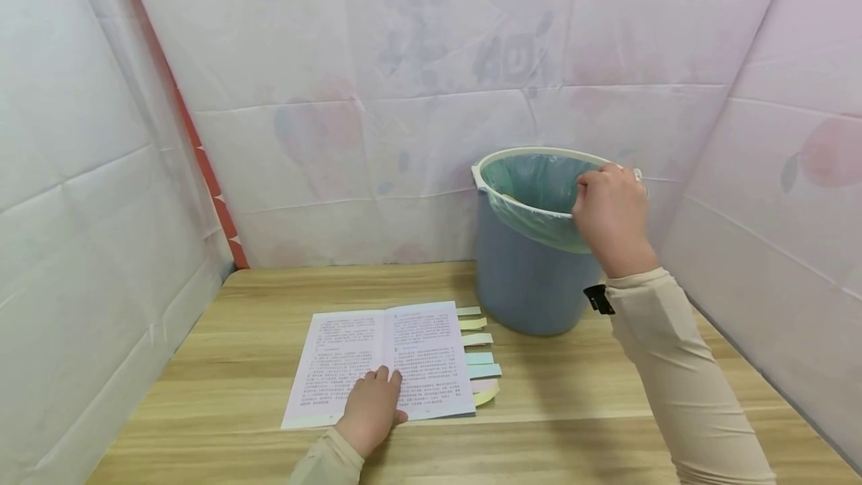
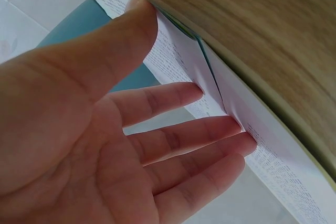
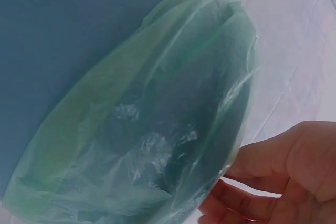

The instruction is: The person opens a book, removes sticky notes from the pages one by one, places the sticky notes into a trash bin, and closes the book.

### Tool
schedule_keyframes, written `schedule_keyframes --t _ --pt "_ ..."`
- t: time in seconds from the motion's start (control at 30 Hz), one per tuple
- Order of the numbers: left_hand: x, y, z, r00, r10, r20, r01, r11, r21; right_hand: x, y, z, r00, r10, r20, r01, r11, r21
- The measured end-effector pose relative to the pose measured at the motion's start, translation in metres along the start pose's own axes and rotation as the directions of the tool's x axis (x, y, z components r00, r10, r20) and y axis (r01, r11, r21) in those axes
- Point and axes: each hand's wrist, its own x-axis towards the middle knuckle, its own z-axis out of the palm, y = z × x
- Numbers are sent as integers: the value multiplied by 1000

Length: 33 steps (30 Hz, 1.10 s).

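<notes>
On the table (image 1: 269, 290), the left hand (image 1: 370, 410) lies spread on the book (image 1: 427, 350) — the right hand (image 1: 613, 215), grip unclear, could snag the bag (image 1: 539, 227) loose.

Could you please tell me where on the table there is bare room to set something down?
The table is bare left of the book, toward the left wall, and behind it, up to the back wall. Another patch lies before the bin, between the tabs and the right arm. It is crowded where the tabs nearly meet the bin.
</notes>
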Motion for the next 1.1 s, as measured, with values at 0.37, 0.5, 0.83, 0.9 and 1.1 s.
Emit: schedule_keyframes --t 0.37,0.5,0.83,0.9,1.1 --pt "-2 -1 1 1000 8 -18 -8 1000 -6 -67 -52 41 861 -433 -267 498 823 273" --pt "-1 -2 0 999 11 -32 -11 1000 2 -103 -61 77 943 -299 144 178 821 542" --pt "-2 4 -2 999 11 -32 -10 1000 24 -132 -54 139 692 27 722 -482 761 434" --pt "-1 4 -3 1000 7 -28 -6 1000 23 -133 -53 144 661 29 749 -513 746 424" --pt "-2 3 -6 1000 -6 -16 6 1000 3 -137 -54 151 641 6 767 -546 706 450"
